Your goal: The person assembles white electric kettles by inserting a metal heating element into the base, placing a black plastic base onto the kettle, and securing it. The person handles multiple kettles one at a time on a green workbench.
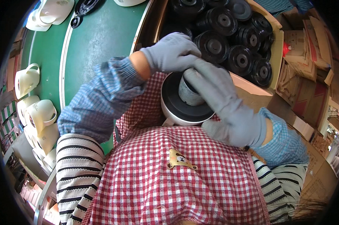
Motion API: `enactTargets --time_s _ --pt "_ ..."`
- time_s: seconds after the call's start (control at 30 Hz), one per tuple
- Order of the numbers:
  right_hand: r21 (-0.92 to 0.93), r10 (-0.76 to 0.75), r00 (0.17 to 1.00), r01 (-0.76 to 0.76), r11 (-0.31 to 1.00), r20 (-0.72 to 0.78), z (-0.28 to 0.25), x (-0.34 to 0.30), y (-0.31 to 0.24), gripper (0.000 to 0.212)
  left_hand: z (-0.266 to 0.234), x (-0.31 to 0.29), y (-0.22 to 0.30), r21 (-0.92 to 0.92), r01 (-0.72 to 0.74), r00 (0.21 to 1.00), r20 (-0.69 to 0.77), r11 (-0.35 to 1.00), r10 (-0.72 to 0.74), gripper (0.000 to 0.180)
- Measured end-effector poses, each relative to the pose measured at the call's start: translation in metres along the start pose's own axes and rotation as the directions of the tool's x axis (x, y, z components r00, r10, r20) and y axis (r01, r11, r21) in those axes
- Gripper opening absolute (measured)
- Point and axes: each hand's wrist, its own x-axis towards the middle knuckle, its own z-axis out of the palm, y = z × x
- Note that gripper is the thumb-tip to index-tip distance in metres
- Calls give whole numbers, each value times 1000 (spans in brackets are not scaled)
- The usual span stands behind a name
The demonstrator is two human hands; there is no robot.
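A round white housing [168, 107] with a black disc [173, 92] on its top rests at my lap, against the red checked apron. On the disc stands a grey cylinder [190, 94], its upper opening partly covered by my right fingers. My left hand [171, 52], in a grey glove, is above the housing's far side with its fingers curled together; what they pinch is hidden. My gloved right hand [231, 107] reaches over the cylinder from the right. Its fingers are stretched toward the left fingertips, and the thumb, smeared by motion, is apart beside the housing.
A cardboard box [276, 60] full of black round discs [216, 47] stands just beyond my hands. Left of me runs a green work surface [92, 48] with white jug-shaped housings [40, 112] along its left edge and a black part [88, 5] farther away. Cartons [304, 48] are stacked at right.
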Motion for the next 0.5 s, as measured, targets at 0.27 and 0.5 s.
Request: enactTargets --time_s 0.27,0.5 --pt "864 90 993 18 503 -73 22 13 23 97 6 -14 8 -114 131 810 -560 985 -173 32" --pt "918 188 967 -226 325 171 -1 31 15 123 39 4 163 130 -110 963 -230 985 138 31"
